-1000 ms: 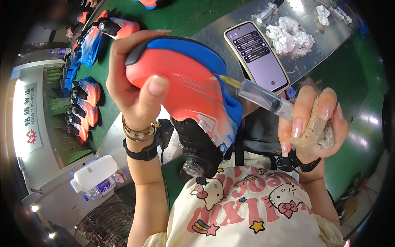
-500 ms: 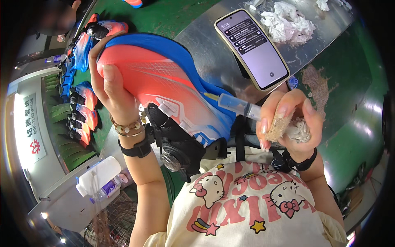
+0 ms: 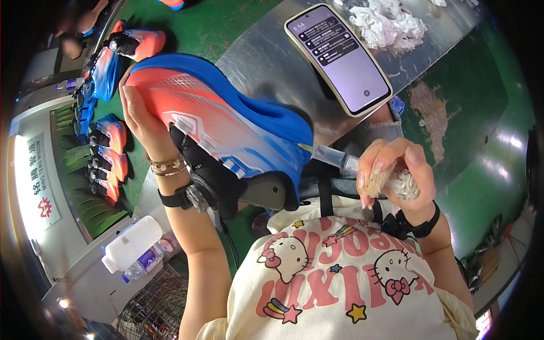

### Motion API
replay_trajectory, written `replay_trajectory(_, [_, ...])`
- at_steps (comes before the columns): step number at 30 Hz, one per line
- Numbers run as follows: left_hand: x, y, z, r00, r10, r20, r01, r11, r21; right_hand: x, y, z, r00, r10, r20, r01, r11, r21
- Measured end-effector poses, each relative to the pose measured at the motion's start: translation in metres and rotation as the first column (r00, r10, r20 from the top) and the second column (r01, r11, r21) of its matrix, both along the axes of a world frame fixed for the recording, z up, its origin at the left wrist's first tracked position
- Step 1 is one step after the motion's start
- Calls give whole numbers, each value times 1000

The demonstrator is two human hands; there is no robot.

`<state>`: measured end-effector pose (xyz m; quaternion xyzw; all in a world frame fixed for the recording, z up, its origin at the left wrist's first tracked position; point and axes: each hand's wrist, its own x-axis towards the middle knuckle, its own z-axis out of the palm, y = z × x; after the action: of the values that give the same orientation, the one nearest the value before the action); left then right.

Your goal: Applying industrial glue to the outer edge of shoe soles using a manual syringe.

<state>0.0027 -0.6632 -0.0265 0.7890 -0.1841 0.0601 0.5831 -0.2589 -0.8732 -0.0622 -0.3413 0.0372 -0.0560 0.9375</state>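
Observation:
My left hand [image 3: 144, 122] is wrapped round the toe end of a running shoe [image 3: 226, 127], coral, white and blue with a thick blue sole. The shoe lies tilted on its side, its black collar and dial toward my left wrist and its dark heel tab facing me. In my right hand [image 3: 411, 161], closed, is a clear syringe [image 3: 335, 158] with a yellowish tip. The tip is close to the sole edge near the heel; contact cannot be made out. The same hand also clasps a tan, rough block [image 3: 375, 180] and a crumpled white wad [image 3: 403, 185].
A phone [image 3: 345, 68] with a lit screen lies on the metal bench [image 3: 249, 62], beside a heap of crumpled white tissue [image 3: 385, 28]. More shoes [image 3: 107, 133] stand on a green surface at left. Nearby are a white bottle [image 3: 133, 243] and a wire basket [image 3: 150, 309].
The shoe has turned in my left hand, showing more sole edge, with its heel tab raised. My left thumb has gone from view. The syringe tip has shifted right and nearer me, toward the heel.

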Motion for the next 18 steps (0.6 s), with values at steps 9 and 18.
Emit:
replay_trajectory(9, [23, 39, -48, 978, 174, -112, -181, 982, -55, 0, 0, 1, 1000, -15, -3, 14, 988, -154])
replay_trajectory(18, [-17, 46, -43, 905, 176, -388, -251, 956, -151, 18, 12, 6, 994, -98, -50, 86, 975, -205])
